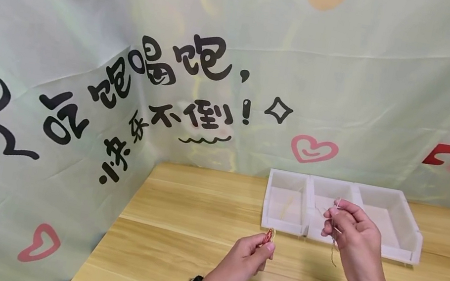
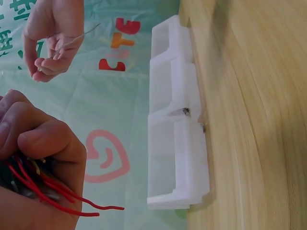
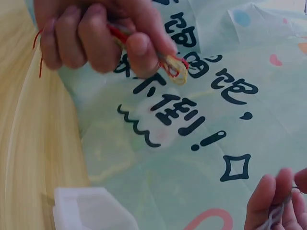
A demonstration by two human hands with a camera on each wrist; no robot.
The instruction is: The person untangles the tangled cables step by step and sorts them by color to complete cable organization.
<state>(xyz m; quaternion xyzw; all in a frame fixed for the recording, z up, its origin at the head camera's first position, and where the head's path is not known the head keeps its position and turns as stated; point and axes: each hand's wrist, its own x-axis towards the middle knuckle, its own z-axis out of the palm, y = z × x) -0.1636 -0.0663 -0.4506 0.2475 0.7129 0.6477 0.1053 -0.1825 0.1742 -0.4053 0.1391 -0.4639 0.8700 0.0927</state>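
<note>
Red-yellow strands [image 1: 268, 237] held through left grip [image 1: 240, 263], protruding on both sides.

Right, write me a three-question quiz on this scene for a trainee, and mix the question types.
1. True or false: the left hand is empty.
2. How many white bins stand in the row on the table?
a) two
b) three
c) four
3. In the head view, which hand pinches the thin strand whose tail hangs below the fingers?

Key:
1. False; it holds a red and yellow bundle.
2. b
3. The right hand.
</note>
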